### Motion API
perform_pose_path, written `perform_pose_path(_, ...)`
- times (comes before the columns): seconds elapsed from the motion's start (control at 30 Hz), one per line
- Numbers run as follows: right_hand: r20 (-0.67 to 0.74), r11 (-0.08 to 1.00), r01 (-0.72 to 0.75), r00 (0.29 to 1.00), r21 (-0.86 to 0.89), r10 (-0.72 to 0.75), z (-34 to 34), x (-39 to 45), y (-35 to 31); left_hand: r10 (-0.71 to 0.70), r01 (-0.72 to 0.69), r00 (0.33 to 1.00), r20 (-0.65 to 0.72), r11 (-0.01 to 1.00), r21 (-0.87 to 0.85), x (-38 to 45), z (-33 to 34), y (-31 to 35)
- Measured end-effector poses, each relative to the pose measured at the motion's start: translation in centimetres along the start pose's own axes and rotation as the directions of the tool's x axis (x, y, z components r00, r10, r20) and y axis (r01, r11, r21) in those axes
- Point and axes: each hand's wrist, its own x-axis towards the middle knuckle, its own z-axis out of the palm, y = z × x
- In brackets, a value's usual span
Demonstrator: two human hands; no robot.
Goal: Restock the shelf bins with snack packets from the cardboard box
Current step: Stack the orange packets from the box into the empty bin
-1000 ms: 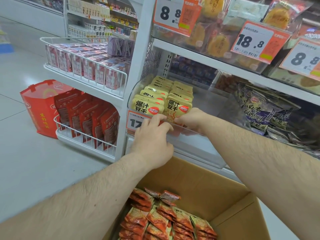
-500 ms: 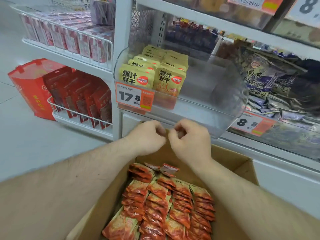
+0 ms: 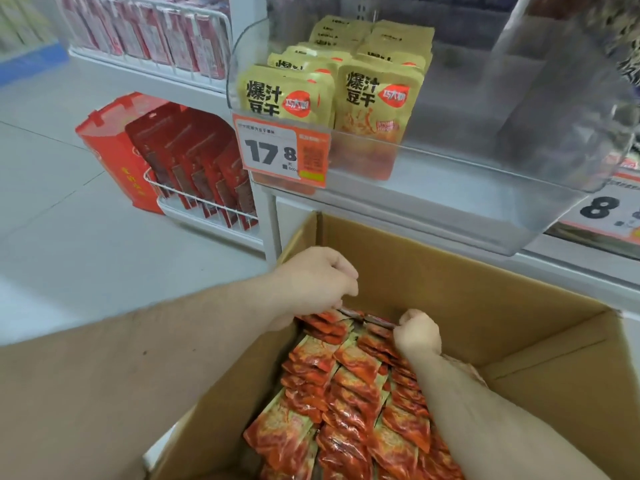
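Shop aisle with pale floor [image 3: 69, 237] at left and white shelving across the top of the frame. A clear bin [image 3: 450, 174] projects from the shelf at upper centre, tilted toward the viewer so stock faces the aisle; two rows of yellow packets [image 3: 375, 98] stand upright in its left part, behind a price tag [image 3: 282, 154], while its right part is bare. Directly below, at lower centre, an open box [image 3: 467, 271] holds red packets [image 3: 346, 382] laid in overlapping rows. Both hands reach into the far end of the box. The left hand [image 3: 313, 282] is curled, fingers pinching the top edges of the rearmost red packets; the right hand [image 3: 415, 332] is closed likewise on the same row's edge just beside it. The paired grip at opposite ends probably serves to lift a whole bundle at once. The box sits under the bin, likely to shorten each transfer.
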Motion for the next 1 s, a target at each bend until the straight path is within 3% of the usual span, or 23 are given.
perform_pose_path(0.13,-0.118,0.972,0.233,0.967,0.037,-0.228,-0.1,-2.6,0.3,-0.157,0.144,0.986,-0.052,0.97,-0.198,0.7,0.0,0.1)
perform_pose_path(0.23,-0.215,0.842,0.49,0.868,0.223,-0.448,-1.7,-7.9,-0.4,-0.328,0.317,0.944,0.029,0.883,-0.346,0.5,0.2,-0.1)
perform_pose_path(0.3,-0.288,0.708,0.635,0.772,0.309,-0.567,-2.9,-12.0,-1.2,-0.424,0.444,0.895,0.138,0.814,-0.375,0.3,0.1,-0.4)
perform_pose_path(0.37,-0.375,0.534,0.781,0.624,0.325,-0.685,-3.4,-14.9,-1.9,-0.461,0.513,0.858,0.224,0.773,-0.373,0.0,-0.1,-0.6)
perform_pose_path(0.43,-0.404,0.389,0.867,0.491,0.311,-0.772,-3.4,-16.6,-2.3,-0.459,0.52,0.854,0.244,0.759,-0.392,-0.2,-0.1,-0.9)
perform_pose_path(0.5,-0.396,0.308,0.901,0.414,0.305,-0.82,-3.0,-16.9,-2.4,-0.445,0.485,0.874,0.194,0.785,-0.385,-0.6,-0.1,-1.0)
perform_pose_path(0.53,-0.383,0.318,0.89,0.433,0.328,-0.816,-2.7,-16.7,-2.2,-0.427,0.445,0.894,0.133,0.818,-0.363,-0.5,-0.1,-1.2)
perform_pose_path(0.57,-0.37,0.378,0.849,0.507,0.369,-0.778,-2.2,-16.0,-1.8,-0.401,0.398,0.914,0.068,0.849,-0.348,-0.3,-0.1,-1.4)
perform_pose_path(0.67,-0.301,0.741,0.525,0.85,0.418,-0.433,-0.9,-11.8,-0.7,-0.324,0.298,0.946,-0.024,0.894,-0.333,0.1,-0.3,-1.9)
perform_pose_path(0.7,-0.266,0.854,0.374,0.919,0.363,-0.29,-0.5,-9.8,-0.1,-0.306,0.281,0.952,-0.028,0.905,-0.321,0.2,-0.3,-2.0)
perform_pose_path(0.8,-0.16,0.987,0.048,0.987,0.156,-0.023,0.2,-4.8,1.7,-0.263,0.244,0.964,-0.028,0.925,-0.292,0.5,-0.1,-2.0)
perform_pose_path(0.9,-0.07,0.999,-0.045,0.997,0.004,0.045,1.6,-1.7,2.9,-0.232,0.22,0.972,-0.016,0.938,-0.268,0.8,0.2,-2.1)
perform_pose_path(1.0,-0.033,0.996,-0.081,0.996,0.036,0.082,2.5,-0.1,3.1,-0.236,0.229,0.972,0.002,0.941,-0.248,1.2,0.2,-2.3)
